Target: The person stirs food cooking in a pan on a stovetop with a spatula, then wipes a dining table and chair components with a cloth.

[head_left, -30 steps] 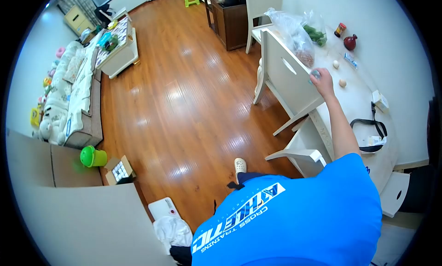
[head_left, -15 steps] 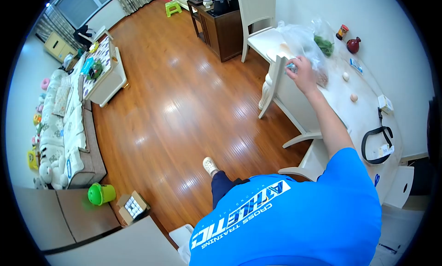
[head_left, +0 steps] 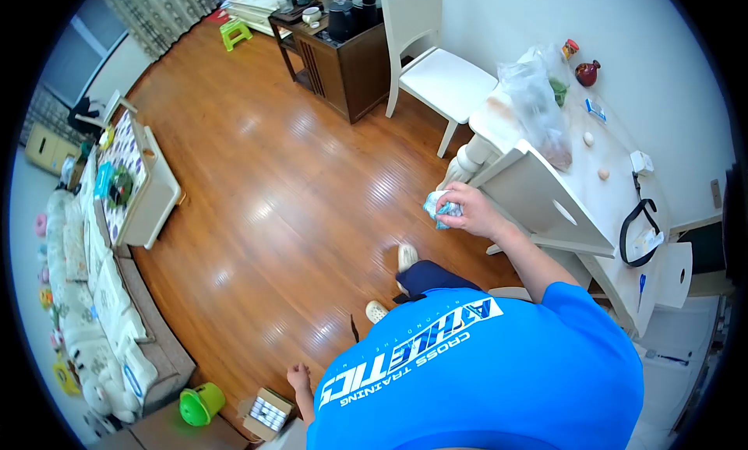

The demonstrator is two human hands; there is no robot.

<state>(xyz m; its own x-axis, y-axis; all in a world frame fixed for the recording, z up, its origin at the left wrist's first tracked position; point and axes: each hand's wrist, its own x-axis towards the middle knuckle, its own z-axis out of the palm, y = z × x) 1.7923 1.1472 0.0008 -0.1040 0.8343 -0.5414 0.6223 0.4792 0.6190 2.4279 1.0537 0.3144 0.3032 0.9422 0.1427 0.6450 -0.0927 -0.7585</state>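
My right hand is closed on a crumpled white-and-blue wrapper, held over the floor just left of a white chair's back. Low in the view, my left hand hangs near my body with its fingers curled; whether it holds anything is too small to tell. On the white table to the right lie plastic bags with something green inside, a white egg, a brown egg and a black strap.
A green bin and an open carton stand at the lower left. The sofa and a low table are along the left. A dark cabinet and another white chair stand at the back.
My right hand has moved left and down from beside the table, carrying the wrapper past the chair back. My left hand has come into view. The view has turned and my feet have shifted.
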